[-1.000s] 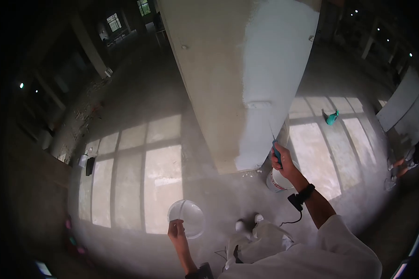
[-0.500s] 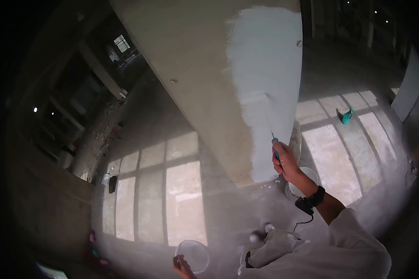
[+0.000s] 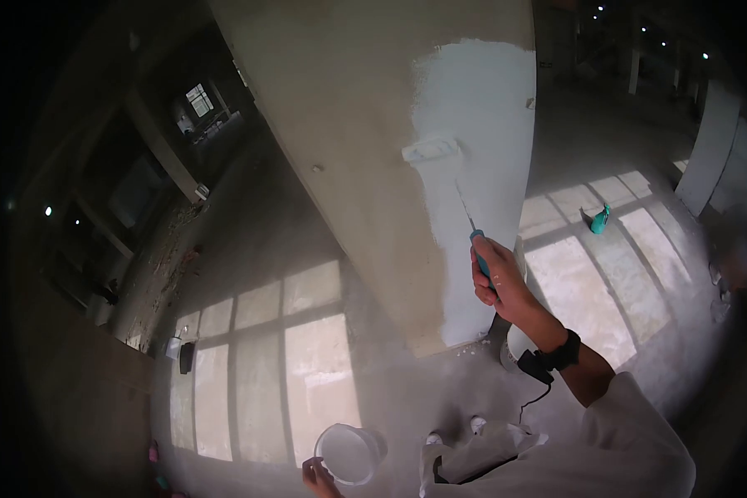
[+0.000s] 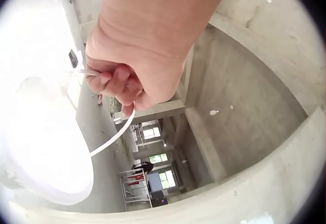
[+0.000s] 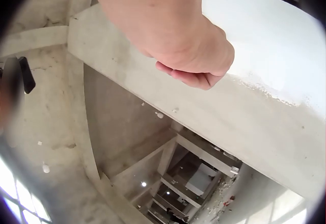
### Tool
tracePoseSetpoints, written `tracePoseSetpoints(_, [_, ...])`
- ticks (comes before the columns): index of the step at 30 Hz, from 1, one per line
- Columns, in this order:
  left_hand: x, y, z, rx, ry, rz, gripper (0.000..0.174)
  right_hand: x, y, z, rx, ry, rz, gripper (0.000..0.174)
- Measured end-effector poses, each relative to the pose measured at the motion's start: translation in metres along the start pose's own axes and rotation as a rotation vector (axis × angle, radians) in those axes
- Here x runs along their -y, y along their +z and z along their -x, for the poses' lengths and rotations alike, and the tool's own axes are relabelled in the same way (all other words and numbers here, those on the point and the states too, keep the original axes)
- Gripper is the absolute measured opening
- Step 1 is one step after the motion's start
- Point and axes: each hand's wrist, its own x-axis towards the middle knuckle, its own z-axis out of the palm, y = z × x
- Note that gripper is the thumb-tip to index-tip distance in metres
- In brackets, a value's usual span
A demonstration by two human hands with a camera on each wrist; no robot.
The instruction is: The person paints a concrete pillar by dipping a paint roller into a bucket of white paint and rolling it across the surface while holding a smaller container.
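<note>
Head view, and the right hand (image 3: 496, 278) is clamped tight round a teal roller handle (image 3: 479, 256). A thin shaft runs up from it to the roller sleeve (image 3: 430, 150), lying flat on the column (image 3: 340, 124) at the left edge of the white painted patch (image 3: 481, 108). It looks a light tool, firm at the handle and probably springy in the shaft, so the teal end is the place to hold it. Low down, left of the column's foot, the left hand (image 3: 317, 477) has its fingers curled round the thin bail (image 4: 118, 135) of a small white bucket (image 3: 349, 452). That one likely swings and slops if jerked. Another white pail (image 3: 513, 342) sits right at the column's foot
</note>
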Motion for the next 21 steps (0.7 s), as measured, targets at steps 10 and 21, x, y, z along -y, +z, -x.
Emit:
tracePoseSetpoints(10, [0.024,-0.054,-0.096,0.167,0.174,-0.001,0.02,0.066,0.049,0.005,0.034,-0.098,-0.021,0.036])
tracePoseSetpoints(21, [0.037,-0.065,-0.158,0.195,0.193,0.033,0.019,0.061,0.022,-0.021,-0.16,-0.055,0.257,0.051])
